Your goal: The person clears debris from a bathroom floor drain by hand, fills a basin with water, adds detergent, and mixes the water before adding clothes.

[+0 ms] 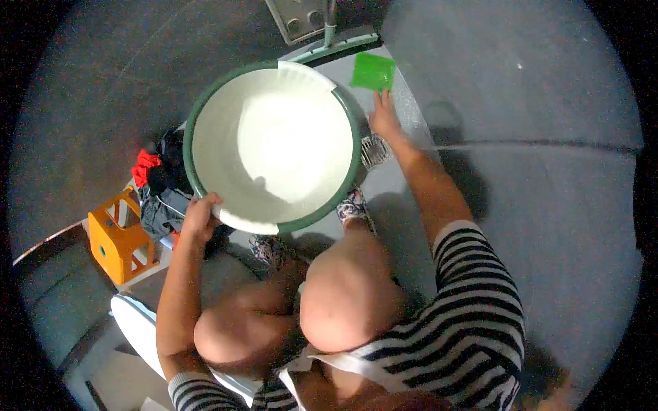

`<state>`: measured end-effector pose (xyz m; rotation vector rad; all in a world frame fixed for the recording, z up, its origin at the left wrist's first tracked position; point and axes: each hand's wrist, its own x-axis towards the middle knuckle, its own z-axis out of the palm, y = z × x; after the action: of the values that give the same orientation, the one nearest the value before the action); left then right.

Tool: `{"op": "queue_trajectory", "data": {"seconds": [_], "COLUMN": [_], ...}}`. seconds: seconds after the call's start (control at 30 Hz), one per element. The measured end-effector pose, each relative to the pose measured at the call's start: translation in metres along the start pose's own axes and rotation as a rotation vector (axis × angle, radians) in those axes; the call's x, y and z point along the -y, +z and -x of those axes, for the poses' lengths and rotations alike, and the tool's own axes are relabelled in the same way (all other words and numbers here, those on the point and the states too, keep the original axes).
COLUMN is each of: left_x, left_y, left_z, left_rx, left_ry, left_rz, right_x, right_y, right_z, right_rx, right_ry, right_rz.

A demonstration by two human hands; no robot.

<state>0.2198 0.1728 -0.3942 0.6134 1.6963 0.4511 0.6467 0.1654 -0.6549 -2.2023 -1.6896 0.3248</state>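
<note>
A large round white basin [274, 151] with a dark green rim and white grip sections is tilted toward me. Nothing but a bright patch of light and shadows shows inside it. My left hand [201, 216] is closed on its near left rim. To the right of the basin, my right hand [385, 118] has its fingers stretched out toward a flat, bright green square item [373, 71] near the wall. The fingertips are at its lower edge; I cannot tell whether they touch it, or what it is.
Dark, grey and red clothes [164, 195] lie in a heap left of the basin, beside an orange plastic stool [118, 240]. A floor drain [375, 151] is right of the basin. Behind it stands a squeegee [336, 48]. My patterned shoes [353, 205] are below the basin.
</note>
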Motion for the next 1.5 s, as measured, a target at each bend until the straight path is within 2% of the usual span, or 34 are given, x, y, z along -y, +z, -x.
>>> {"op": "queue_trajectory", "data": {"seconds": [0.03, 0.1, 0.13, 0.23, 0.3, 0.43, 0.53, 0.6, 0.63, 0.7, 0.73, 0.9, 0.93, 0.97, 1.03, 1.07, 1.13, 1.2, 1.33, 1.4, 1.43, 1.5], "left_x": [0.006, 0.004, 0.005, 0.026, 0.036, 0.023, 0.019, 0.022, 0.022, 0.014, 0.012, 0.026, 0.037, 0.043, 0.043, 0.049, 0.057, 0.056, 0.062, 0.062, 0.062, 0.052], "left_y": [-0.006, -0.007, -0.004, -0.027, -0.040, -0.026, -0.022, -0.022, -0.023, -0.010, -0.004, -0.023, -0.031, -0.035, -0.031, -0.032, -0.030, -0.024, -0.040, -0.040, -0.039, -0.030], "left_z": [-0.007, -0.006, -0.003, -0.029, -0.041, -0.029, -0.027, -0.031, -0.033, -0.020, -0.015, -0.029, -0.039, -0.045, -0.049, -0.054, -0.054, -0.048, -0.057, -0.055, -0.054, -0.046], "left_rx": [-0.016, -0.005, -0.088, -0.033, 0.026, 0.051, 0.130, 0.116, 0.103, 0.057, 0.016, 0.061, 0.087, 0.114, 0.091, 0.090, 0.093, 0.014, 0.110, 0.079, 0.052, 0.087], "left_ry": [-0.006, -0.076, -0.060, -0.054, -0.045, 0.028, 0.012, -0.015, -0.038, -0.040, -0.043, -0.047, -0.036, -0.025, -0.042, -0.048, -0.069, -0.028, -0.059, -0.078, -0.090, -0.040], "left_rz": [0.002, -0.076, -0.096, -0.054, -0.044, -0.024, -0.053, -0.042, -0.040, -0.012, 0.015, -0.064, -0.021, 0.019, 0.011, 0.017, 0.018, 0.109, 0.025, 0.007, -0.009, 0.011], "right_x": [-0.003, -0.004, -0.003, -0.009, 0.014, -0.038, -0.039, -0.012, -0.007, -0.001, 0.000, -0.025, -0.033, -0.037, -0.039, -0.038, -0.021, 0.001, 0.037, 0.044, 0.043, 0.032], "right_y": [0.011, 0.010, 0.013, 0.015, -0.023, -0.003, -0.034, -0.047, -0.036, -0.010, -0.002, 0.006, 0.001, -0.006, -0.017, -0.020, -0.027, -0.003, 0.035, 0.033, 0.025, 0.002], "right_z": [-0.013, -0.031, -0.036, -0.018, 0.015, 0.061, 0.070, 0.052, 0.044, 0.027, 0.026, 0.082, 0.104, 0.126, 0.143, 0.138, 0.109, 0.069, 0.018, 0.021, 0.035, 0.074], "right_rx": [0.011, 0.003, 0.000, -0.082, 0.183, 0.314, 0.302, 0.214, 0.216, -0.068, -0.067, 0.071, 0.036, 0.041, 0.227, 0.230, 0.086, -0.132, -0.198, -0.013, -0.011, 0.159], "right_ry": [-0.008, 0.064, 0.057, 0.063, -0.007, -0.014, -0.105, -0.104, -0.109, -0.152, -0.154, -0.236, -0.210, -0.204, -0.136, -0.138, -0.020, 0.058, 0.140, -0.270, -0.274, -0.270], "right_rz": [-0.011, 0.181, 0.179, 0.177, 0.209, 0.410, 0.428, 0.139, 0.137, 0.205, 0.200, 0.161, 0.036, 0.039, 0.260, 0.267, 0.049, 0.005, 0.153, 0.664, 0.668, 0.243]}}
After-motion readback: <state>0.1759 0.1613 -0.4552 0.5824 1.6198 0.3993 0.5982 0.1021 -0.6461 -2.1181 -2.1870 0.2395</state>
